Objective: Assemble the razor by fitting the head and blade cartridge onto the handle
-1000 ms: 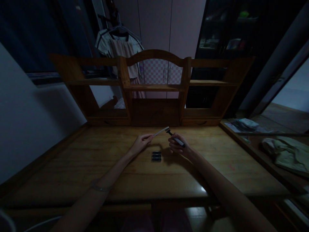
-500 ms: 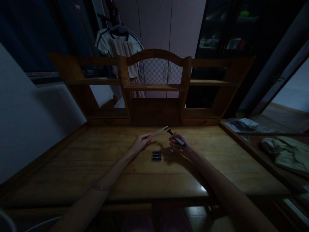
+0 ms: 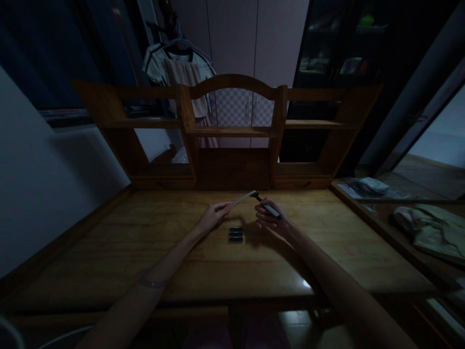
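The room is dim. My left hand (image 3: pixel 214 214) pinches the near end of a thin pale stick-like tool (image 3: pixel 244 197), which slants up to the right. My right hand (image 3: pixel 269 220) grips a dark handle with a pale band (image 3: pixel 268 209); its dark tip points up-left and meets the end of the pale tool. Both are held just above the wooden desk (image 3: pixel 152 252). On the desk between and just below my hands lies a small stack of dark flat pieces (image 3: pixel 235 234). A thin bracelet sits on my left wrist.
A wooden hutch with shelves (image 3: pixel 232 131) stands along the back of the desk. Clothes hang on a hanger (image 3: pixel 181 63) behind it. A side surface at right holds papers (image 3: pixel 366 186) and a crumpled cloth (image 3: pixel 428 228). A pale wall lies to the left.
Both hands stay nearly still; the tips of the two tools have shifted slightly right and stay together.
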A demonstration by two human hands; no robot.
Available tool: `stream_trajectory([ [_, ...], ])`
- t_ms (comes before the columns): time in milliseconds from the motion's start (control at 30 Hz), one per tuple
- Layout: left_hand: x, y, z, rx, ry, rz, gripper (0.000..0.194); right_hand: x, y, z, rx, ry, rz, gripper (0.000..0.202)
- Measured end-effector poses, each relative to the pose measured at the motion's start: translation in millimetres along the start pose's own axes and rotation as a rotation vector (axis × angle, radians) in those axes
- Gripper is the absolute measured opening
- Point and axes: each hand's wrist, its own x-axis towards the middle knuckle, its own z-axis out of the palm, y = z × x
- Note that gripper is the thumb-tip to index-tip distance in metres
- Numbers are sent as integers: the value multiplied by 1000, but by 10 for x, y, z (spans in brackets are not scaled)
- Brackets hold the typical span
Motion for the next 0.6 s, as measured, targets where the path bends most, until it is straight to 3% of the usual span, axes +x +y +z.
stream_trajectory([
  [600,7,32,9,43,73,49,57,0,8,0,10,-30,21,36],
])
